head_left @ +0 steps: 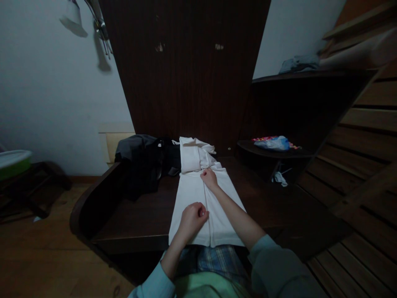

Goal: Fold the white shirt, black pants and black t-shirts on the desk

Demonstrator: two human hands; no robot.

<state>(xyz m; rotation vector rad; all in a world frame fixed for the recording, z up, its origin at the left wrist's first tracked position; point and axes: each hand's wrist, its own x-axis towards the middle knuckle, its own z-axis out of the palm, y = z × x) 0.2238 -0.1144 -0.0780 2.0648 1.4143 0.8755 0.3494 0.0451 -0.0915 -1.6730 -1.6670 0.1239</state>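
Note:
A white garment (pixel 223 207) lies lengthwise on a dark wooden bench (pixel 139 217), its near edge at the front. A crease or edge runs down its middle, and the far end is folded over and bunched. My left hand (pixel 192 221) is low on the garment with its fingers curled in a pinch by that middle line. Farther up, my right hand (pixel 209 179) is closed on the cloth just below the bunched part, its forearm crossing over the right half. The fingertips of both hands are partly hidden.
Black and grey clothes (pixel 139 165) are heaped left of the garment. A tall dark panel (pixel 186 91) rises behind the bench. To the right, a corner shelf (pixel 276 151) carries a plastic bag (pixel 273 143). Wooden slats (pixel 369 145) stand at far right; a green basin (pixel 14 165) is at left.

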